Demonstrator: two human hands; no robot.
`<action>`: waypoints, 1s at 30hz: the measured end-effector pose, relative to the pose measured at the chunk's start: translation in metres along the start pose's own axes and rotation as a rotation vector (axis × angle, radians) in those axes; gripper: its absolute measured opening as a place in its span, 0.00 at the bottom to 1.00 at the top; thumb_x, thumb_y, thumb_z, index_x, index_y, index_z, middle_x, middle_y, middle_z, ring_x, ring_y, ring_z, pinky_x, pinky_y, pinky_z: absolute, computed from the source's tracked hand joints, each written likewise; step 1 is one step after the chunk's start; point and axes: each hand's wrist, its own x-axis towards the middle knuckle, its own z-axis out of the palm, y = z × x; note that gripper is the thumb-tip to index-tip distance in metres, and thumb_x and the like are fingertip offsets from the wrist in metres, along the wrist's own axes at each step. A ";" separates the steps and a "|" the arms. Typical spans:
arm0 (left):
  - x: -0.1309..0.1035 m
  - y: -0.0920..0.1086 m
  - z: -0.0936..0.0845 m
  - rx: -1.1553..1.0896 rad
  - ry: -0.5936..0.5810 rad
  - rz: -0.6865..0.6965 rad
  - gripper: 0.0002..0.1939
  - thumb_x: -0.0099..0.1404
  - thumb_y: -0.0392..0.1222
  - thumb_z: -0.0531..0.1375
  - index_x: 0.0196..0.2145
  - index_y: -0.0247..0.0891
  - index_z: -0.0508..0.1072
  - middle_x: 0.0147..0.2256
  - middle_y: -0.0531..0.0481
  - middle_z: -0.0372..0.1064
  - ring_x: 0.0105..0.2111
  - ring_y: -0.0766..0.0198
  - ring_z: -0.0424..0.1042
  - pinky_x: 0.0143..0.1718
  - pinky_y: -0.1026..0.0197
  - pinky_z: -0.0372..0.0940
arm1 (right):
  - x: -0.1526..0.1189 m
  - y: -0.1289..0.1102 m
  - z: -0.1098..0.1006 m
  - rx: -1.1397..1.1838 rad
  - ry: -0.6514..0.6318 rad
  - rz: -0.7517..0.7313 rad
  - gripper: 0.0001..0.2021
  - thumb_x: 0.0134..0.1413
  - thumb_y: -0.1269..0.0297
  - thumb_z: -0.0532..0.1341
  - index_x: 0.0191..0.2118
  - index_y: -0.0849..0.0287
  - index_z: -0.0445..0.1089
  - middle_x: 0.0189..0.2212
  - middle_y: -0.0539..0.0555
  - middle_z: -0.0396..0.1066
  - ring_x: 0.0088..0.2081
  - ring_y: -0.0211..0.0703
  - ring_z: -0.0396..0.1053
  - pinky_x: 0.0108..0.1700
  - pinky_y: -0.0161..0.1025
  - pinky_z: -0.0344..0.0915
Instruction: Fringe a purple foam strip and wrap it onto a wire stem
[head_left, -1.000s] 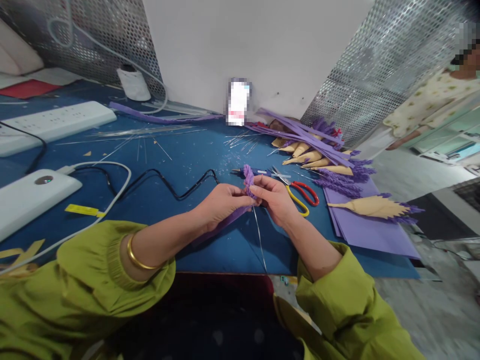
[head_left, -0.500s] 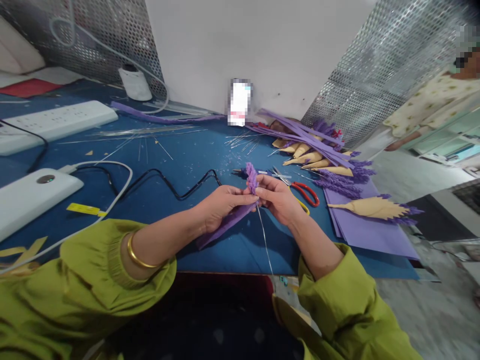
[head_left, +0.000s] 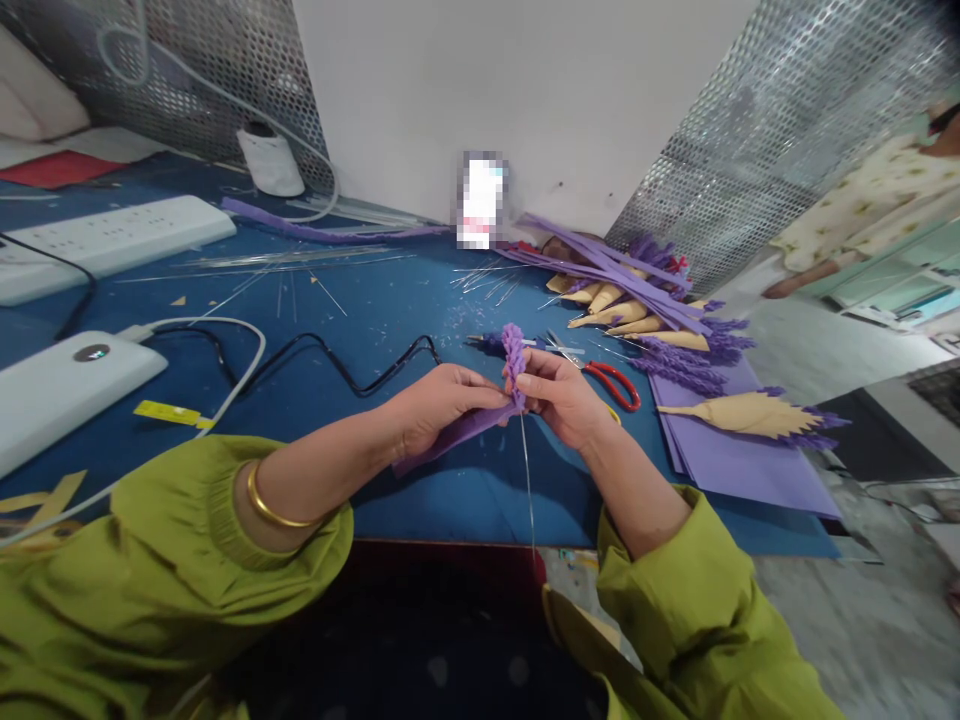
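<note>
A purple paper lavender flower stands upright between my hands, its thin wire stem hanging down past the table edge. My right hand pinches the flower near its base with thumb and fingers. My left hand is closed on a purple paper strip that runs from the flower's base down to the left beneath the palm. Just behind the hands lie a dark blue pen-like tool and scissors with red and yellow handles; my right hand partly hides the scissors.
Finished lavender stems and tan paper wraps lie at right, by purple sheets. A phone leans on the wall. Loose wires, a power strip, a white power bank and cables occupy the left. Another person is at far right.
The flower has turned more upright, showing more of its petals, and has shifted slightly right. The strip has swung up a little with my left hand.
</note>
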 end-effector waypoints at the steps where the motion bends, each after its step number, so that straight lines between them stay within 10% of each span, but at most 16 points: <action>1: 0.000 -0.001 0.000 0.009 -0.001 0.011 0.09 0.48 0.42 0.67 0.27 0.36 0.82 0.25 0.47 0.76 0.23 0.64 0.69 0.28 0.63 0.60 | 0.000 0.000 0.000 -0.005 -0.006 0.002 0.14 0.38 0.58 0.73 0.28 0.58 0.72 0.23 0.46 0.70 0.22 0.32 0.62 0.24 0.32 0.58; 30: 0.003 -0.005 0.009 0.221 0.146 0.173 0.12 0.48 0.47 0.69 0.27 0.35 0.81 0.22 0.51 0.73 0.25 0.64 0.69 0.28 0.62 0.61 | 0.005 0.011 0.014 -0.067 0.146 -0.062 0.18 0.36 0.58 0.73 0.24 0.57 0.62 0.19 0.42 0.58 0.22 0.33 0.57 0.24 0.34 0.54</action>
